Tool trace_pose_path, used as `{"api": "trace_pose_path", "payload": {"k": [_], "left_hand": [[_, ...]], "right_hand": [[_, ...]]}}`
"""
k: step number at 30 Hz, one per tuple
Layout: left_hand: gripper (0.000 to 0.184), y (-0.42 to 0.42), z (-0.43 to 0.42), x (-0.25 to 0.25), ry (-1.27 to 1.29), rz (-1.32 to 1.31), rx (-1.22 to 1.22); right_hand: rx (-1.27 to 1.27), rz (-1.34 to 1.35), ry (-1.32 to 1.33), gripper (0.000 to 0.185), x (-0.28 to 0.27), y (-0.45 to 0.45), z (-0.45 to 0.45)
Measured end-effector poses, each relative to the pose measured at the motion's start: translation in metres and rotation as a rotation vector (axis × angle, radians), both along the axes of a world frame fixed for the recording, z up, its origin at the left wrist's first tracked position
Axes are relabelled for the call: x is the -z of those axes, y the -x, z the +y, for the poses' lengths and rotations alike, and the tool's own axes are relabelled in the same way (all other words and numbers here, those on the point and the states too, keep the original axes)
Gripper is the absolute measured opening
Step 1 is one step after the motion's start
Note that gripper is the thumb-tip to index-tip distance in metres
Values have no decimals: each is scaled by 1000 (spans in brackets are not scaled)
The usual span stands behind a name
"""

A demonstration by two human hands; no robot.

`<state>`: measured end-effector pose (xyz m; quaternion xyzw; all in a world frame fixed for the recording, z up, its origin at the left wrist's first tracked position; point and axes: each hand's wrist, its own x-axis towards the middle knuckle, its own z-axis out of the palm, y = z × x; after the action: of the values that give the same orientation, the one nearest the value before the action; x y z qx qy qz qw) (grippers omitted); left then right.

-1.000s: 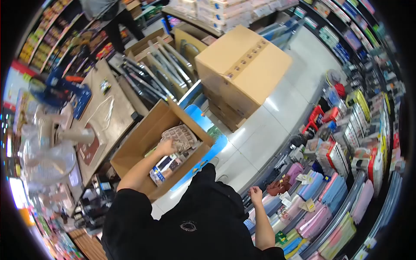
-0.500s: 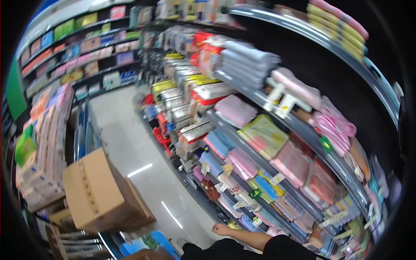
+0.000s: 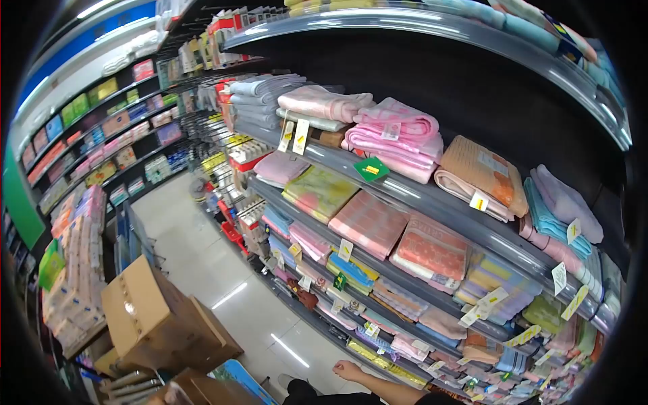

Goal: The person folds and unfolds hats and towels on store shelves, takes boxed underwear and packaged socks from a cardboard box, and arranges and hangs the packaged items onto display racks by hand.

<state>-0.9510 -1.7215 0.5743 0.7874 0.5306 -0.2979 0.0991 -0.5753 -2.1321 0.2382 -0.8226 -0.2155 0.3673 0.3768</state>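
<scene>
My right hand (image 3: pixel 347 369) hangs low at the bottom of the view, its fingers loosely curled, and nothing shows in it. It is apart from the shelves, nearest to the lowest rows of folded towels and yellow packs (image 3: pixel 374 356). My left hand is not in view. On the middle shelves lie a folded pink towel (image 3: pixel 395 131), an orange-brown towel (image 3: pixel 482 172), a yellow-green towel (image 3: pixel 320 192) and a coral towel (image 3: pixel 432 246). A stack of grey towels (image 3: pixel 260 101) sits farther left.
A large cardboard box (image 3: pixel 145 304) stands in the aisle to my left, beside stacked packs (image 3: pixel 77 263). A blue-edged item (image 3: pixel 243 379) lies near my feet. The tiled floor (image 3: pixel 192 236) runs toward stocked back shelves (image 3: pixel 101 128). A shelf edge (image 3: pixel 432 27) juts out above.
My view has swung right and steadied, so the towel shelves fill more of it. My right hand stays low with its fingers curled.
</scene>
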Motion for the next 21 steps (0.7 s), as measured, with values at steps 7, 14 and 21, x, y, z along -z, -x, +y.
{"api": "trace_pose_path", "payload": {"k": [7,14,21], "left_hand": [[32,-136,-162,-88,-302,-465,511],[45,-239,-386,3,-260,-926,1098],[54,-253,-452,25,355,-941,1628]], "right_hand": [[42,496,-479,31,-106,56,-22],[689,809,-1158,36,-261,77,-71],[1188,529,-1109,32,-260,94,-195]]}}
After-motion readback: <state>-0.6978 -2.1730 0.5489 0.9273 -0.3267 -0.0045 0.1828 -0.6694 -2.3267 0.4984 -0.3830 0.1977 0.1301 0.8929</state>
